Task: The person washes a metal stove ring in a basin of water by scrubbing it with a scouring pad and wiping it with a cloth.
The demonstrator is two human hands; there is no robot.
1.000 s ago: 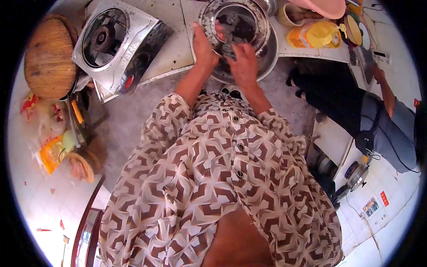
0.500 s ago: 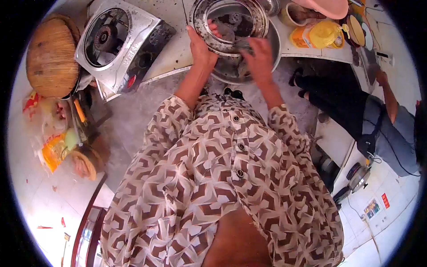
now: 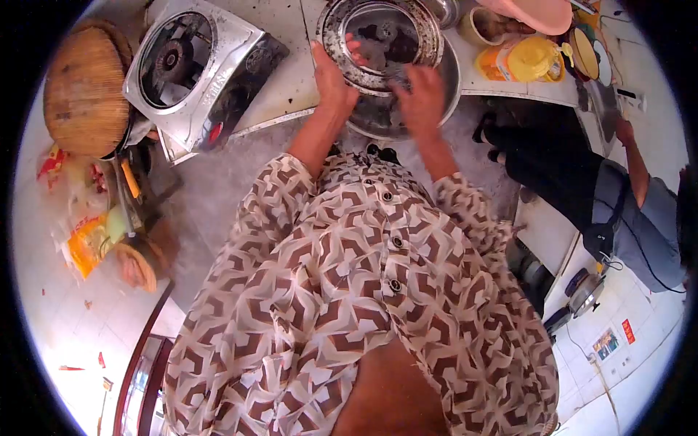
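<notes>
My left hand [image 3: 334,81] grips the left edge of a round metal stove ring [image 3: 430,40], its fingertips showing through the central hole. Dark, speckled grime covers much of the ring, which is tilted over a wide metal basin [image 3: 374,120]. My right hand [image 3: 420,100], blurred by motion, is curled against the ring's near right edge. Its fingers press a grey scouring pad [image 3: 397,77], perhaps steel wool, onto the metal; the pad is partly hidden. Dark water or residue shows through the ring's opening.
Left of the basin sits a silver gas stove [image 3: 200,76] with its burner exposed. A woven round lid [image 3: 86,91] is farther left. On the right are a yellow container [image 3: 531,59] and a pink basin [image 3: 542,13]. Another person [image 3: 618,196] stands at right, holding a cleaver [image 3: 603,109].
The ring and both hands have shifted slightly right in view. My right hand remains blurred at the ring's near edge, and my left hand keeps its hold.
</notes>
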